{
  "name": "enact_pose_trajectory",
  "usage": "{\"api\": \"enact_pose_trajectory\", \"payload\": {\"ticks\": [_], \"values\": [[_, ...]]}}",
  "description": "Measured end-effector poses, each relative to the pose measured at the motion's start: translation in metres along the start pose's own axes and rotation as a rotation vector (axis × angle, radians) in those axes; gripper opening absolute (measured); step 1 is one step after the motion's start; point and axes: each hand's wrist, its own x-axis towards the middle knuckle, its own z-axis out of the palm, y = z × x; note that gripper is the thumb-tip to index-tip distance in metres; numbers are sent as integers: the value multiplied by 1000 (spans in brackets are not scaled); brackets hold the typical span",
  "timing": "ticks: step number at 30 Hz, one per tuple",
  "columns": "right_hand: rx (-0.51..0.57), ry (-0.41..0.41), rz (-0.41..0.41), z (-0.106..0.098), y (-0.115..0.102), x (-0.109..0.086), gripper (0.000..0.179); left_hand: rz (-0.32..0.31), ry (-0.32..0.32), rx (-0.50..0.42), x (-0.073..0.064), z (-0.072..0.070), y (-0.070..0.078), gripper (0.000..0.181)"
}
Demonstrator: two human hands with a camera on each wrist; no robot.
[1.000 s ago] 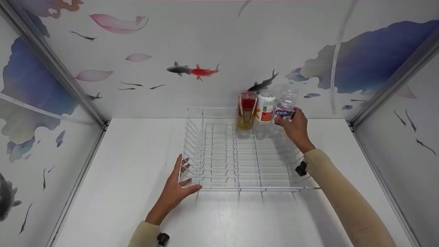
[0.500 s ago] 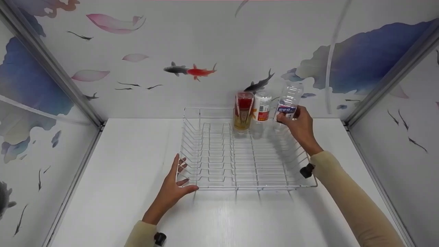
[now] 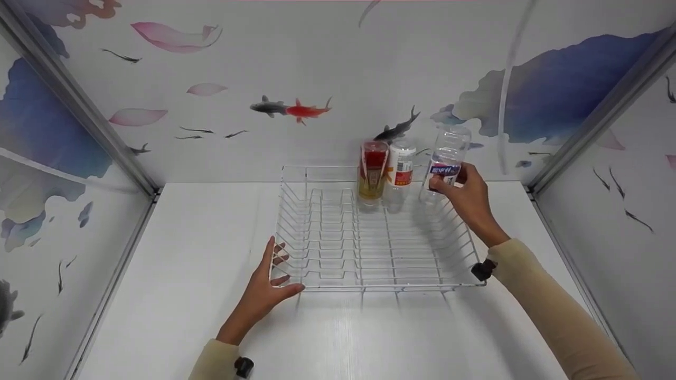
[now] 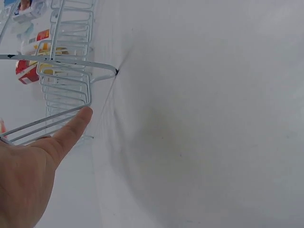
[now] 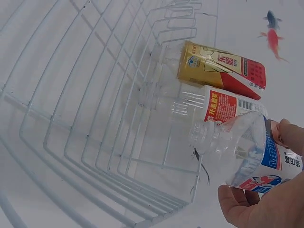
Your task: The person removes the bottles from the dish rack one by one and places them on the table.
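A clear plastic bottle (image 3: 450, 148) with a blue-and-white label is in my right hand (image 3: 467, 195), its base up and its neck toward the back right of the white wire dish rack (image 3: 393, 287). Thumb and fingers grip it around the label; the right wrist view shows its bare neck (image 5: 202, 137) close to the rack wires. To its left, two more bottles stand neck down: one with a red-and-gold label (image 3: 372, 174), one with a white-and-red label (image 3: 401, 166). My left hand (image 3: 261, 290) holds the rack's front left corner, thumb along the front rim, fingers among the side wires.
The rack stands on a white table (image 3: 206, 227), with a row of bent wire dividers (image 3: 332, 237) along its left part. Behind it rises a white wall (image 3: 317, 63) painted with fish and petals. Metal-framed side panels (image 3: 607, 211) close off both sides.
My right hand has drawn the bottle a little to the right, widening the gap to the white-and-red bottle. My left hand keeps its place on the rack corner; the head view has shifted slightly.
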Motion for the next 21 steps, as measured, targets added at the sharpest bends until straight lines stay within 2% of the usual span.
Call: {"api": "enact_pose_trajectory", "payload": {"ticks": [5,12,21], "values": [[7,-16,-14,0,-4,-5,86,-19,10,0,-1,0,1,137],[-19,-13,-51,-1,-6,-14,83,2,15,-5,0,0,1,137],[-22,-31,-56,-8,-7,-27,83,1,0,-22,-1,1,2,137]]}}
